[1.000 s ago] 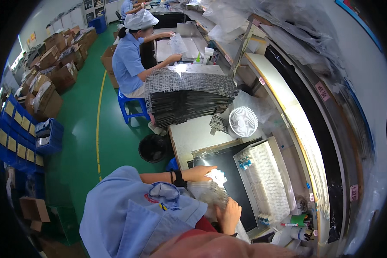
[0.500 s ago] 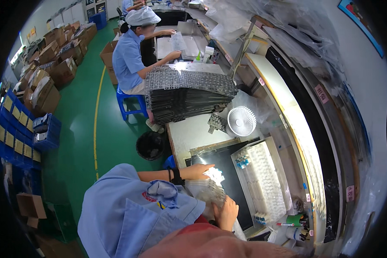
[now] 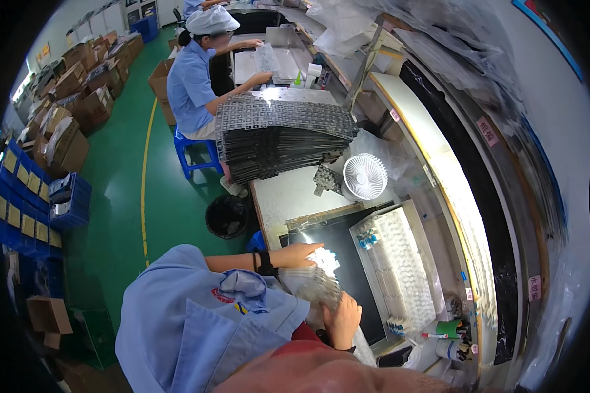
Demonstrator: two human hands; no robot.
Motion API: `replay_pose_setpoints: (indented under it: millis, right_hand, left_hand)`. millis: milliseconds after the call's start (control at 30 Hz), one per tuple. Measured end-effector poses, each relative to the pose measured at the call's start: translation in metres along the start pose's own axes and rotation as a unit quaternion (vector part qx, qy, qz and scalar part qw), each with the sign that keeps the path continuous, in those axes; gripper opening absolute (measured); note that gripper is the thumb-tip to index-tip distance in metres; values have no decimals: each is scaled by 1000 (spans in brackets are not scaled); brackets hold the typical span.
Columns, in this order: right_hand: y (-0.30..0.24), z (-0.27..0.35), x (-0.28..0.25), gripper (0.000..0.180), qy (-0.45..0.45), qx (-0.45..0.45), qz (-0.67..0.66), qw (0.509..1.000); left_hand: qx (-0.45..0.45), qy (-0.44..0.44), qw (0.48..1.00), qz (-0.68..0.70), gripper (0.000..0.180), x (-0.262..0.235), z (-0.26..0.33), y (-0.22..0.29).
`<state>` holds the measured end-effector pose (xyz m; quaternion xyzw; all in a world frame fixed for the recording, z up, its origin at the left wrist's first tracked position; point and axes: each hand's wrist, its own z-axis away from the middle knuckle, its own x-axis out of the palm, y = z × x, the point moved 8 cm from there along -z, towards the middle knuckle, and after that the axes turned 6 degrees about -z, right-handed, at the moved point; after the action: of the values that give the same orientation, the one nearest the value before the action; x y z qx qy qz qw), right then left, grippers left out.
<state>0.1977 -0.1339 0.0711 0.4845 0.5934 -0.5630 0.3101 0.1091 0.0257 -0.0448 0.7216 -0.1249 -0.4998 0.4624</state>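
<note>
My left hand, with a black band at the wrist, grips the far end of a translucent embossed plastic sheet. Bright light glares off the sheet beside those fingers, so its detail there is lost. At the near end, the curled fingers of my right hand hold the sheet's edge. It is tilted over the near left side of a dark work surface; whether it is one sheet or several I cannot tell. To the right, a stack of similar clear sheets with blue marks at its corners stands in a tray.
A white round fan stands beyond the dark surface, beside a tall stack of dark patterned sheets. A co-worker sits farther off, holding a clear sheet. Pens and a cup are at the near right. A black bin stands on the floor.
The whole view has shifted slightly. Both my hands keep their hold on the plastic sheet with hardly any movement. The co-worker's hands have barely moved.
</note>
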Motion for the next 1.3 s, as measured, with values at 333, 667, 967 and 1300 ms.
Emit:
replay_pose_setpoints:
  millis: [333,667,967,1300]
  right_hand:
    - [0,0,-1,48,0,-2,-12,1000]
    - [0,-1,0,51,-3,10,9,1000]
    - [0,-6,-13,50,4,20,-49,999]
    - [0,-1,-5,50,7,29,-52,998]
  left_hand:
    - [-43,-39,998,7,69,3,2,-2]
    - [-43,-19,998,32,65,-7,-1,8]
    - [-141,-32,913,382,54,-9,-4,8]
    - [-182,-51,902,388,41,-5,6,1]
